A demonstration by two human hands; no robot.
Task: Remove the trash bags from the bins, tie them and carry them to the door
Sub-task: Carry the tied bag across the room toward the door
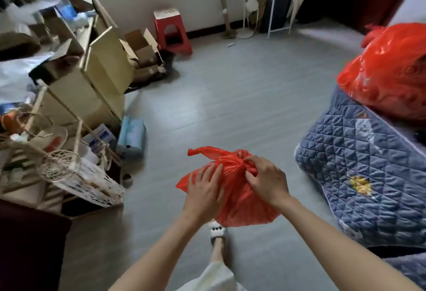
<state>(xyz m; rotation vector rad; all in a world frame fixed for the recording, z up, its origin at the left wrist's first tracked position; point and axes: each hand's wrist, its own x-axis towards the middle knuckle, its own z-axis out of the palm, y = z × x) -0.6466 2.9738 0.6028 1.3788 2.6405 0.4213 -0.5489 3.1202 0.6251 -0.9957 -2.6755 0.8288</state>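
red bag (232, 200) up in the air over the floor (230, 106), between both hands. right hand (267, 180) at the bag's gathered neck, its fingers (250, 166) curled and pinching the twisted plastic at the knot. left hand (205, 189) lies flat on the bag's side, fingers straight, pressing (one loose tail sticks out up-left). a second red bag (387, 71) sits on the quilt (359, 164), well apart at right.
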